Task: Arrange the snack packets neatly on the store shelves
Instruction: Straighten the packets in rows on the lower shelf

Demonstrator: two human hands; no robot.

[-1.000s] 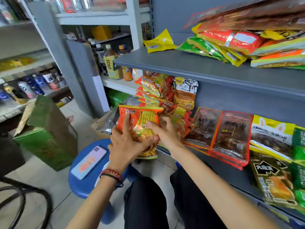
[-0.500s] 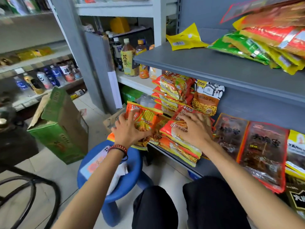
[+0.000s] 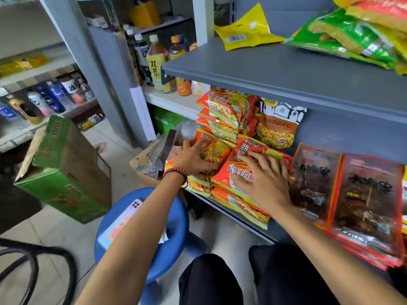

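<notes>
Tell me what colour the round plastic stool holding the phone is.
The round plastic stool is blue, clearest in the head view.

Noodle packets (image 3: 233,179) lie stacked on the lower shelf (image 3: 248,223) (left of the dark packets (image 3: 343,194)).

Two hands show, the left hand (image 3: 191,160) and the right hand (image 3: 262,181), with one red bead bracelet (image 3: 175,171) between them. The orange-red plastic noodle packets (image 3: 237,188) make three piles, too overlapped to count one by one; there is one orange-and-white seed packet (image 3: 278,126), two dark brown clear-fronted packets with red edges (image 3: 312,179) in view side by side, and one yellow foil packet (image 3: 244,29). Off the shelves there is one round blue plastic stool (image 3: 174,216), one pink phone (image 3: 123,219) and one green-printed cardboard box (image 3: 63,172).
</notes>
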